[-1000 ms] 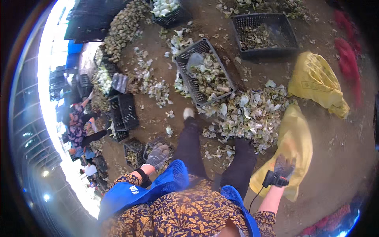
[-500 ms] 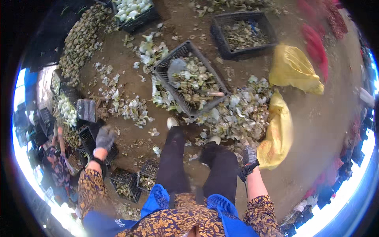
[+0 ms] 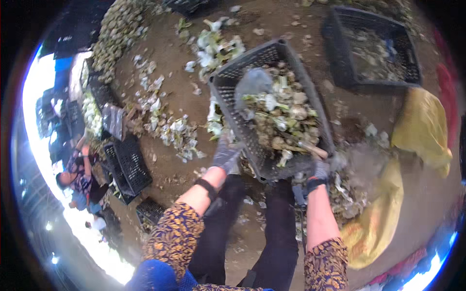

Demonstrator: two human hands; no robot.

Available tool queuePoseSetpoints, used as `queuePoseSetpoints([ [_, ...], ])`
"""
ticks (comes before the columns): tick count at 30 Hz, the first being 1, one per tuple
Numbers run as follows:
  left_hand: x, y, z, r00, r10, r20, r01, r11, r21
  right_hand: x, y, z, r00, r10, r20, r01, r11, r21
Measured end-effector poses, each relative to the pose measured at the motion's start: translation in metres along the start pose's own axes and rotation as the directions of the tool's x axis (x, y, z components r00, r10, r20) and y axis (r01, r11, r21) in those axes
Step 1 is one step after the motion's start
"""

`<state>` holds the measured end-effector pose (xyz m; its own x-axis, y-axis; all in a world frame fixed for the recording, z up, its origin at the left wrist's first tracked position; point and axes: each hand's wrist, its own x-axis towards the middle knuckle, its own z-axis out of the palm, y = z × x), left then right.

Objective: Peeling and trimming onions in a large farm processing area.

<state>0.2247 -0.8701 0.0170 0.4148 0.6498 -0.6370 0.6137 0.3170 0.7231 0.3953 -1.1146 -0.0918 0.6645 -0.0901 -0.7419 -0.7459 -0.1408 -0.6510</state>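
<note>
A dark plastic crate (image 3: 306, 92) with slotted walls stands at a slant before me. It holds pale bulbs with stem ends that look like garlic (image 3: 298, 112), a translucent plastic piece (image 3: 257, 81) and a tool with a wooden handle (image 3: 312, 149), its working end hidden. My left hand (image 3: 227, 154), in a grey glove, is closed at the crate's left side, its fingertips partly hidden. On the near right corner my gloved right hand (image 3: 319, 169) is closed around the rim, below the wooden handle.
Peelings (image 3: 167, 133) litter the dirt floor. Another dark crate (image 3: 374, 85) stands far right, near yellow sacks (image 3: 422, 131). Stacked crates (image 3: 127, 165) and a seated person (image 3: 82, 174) are at left. A heap of bulbs (image 3: 116, 39) lies far left.
Both hands have come from out at my sides to the crate and taken hold of it. The crate looks larger and nearer, and the view has shifted.
</note>
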Motion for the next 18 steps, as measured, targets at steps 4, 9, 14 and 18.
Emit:
queuePoseSetpoints([
  [4,0.033,-0.001,0.022,0.953,-0.303,-0.034,0.292,0.94,-0.178,0.012,-0.016,0.004,0.996,0.036,0.086,-0.038,0.999,0.026],
  [9,0.026,0.019,0.043,0.894,-0.448,-0.018,0.426,0.862,-0.273,0.005,-0.074,-0.015,0.962,-0.084,0.26,0.083,0.996,0.016],
  [14,0.01,0.04,0.07,0.861,-0.422,0.284,0.46,0.884,-0.082,0.084,-0.138,-0.065,0.973,-0.126,0.195,0.187,0.923,-0.336],
  [18,-0.01,0.05,0.056,0.841,-0.087,0.534,0.051,0.995,0.082,0.097,-0.18,-0.082,0.981,0.05,0.19,0.06,0.844,-0.533],
])
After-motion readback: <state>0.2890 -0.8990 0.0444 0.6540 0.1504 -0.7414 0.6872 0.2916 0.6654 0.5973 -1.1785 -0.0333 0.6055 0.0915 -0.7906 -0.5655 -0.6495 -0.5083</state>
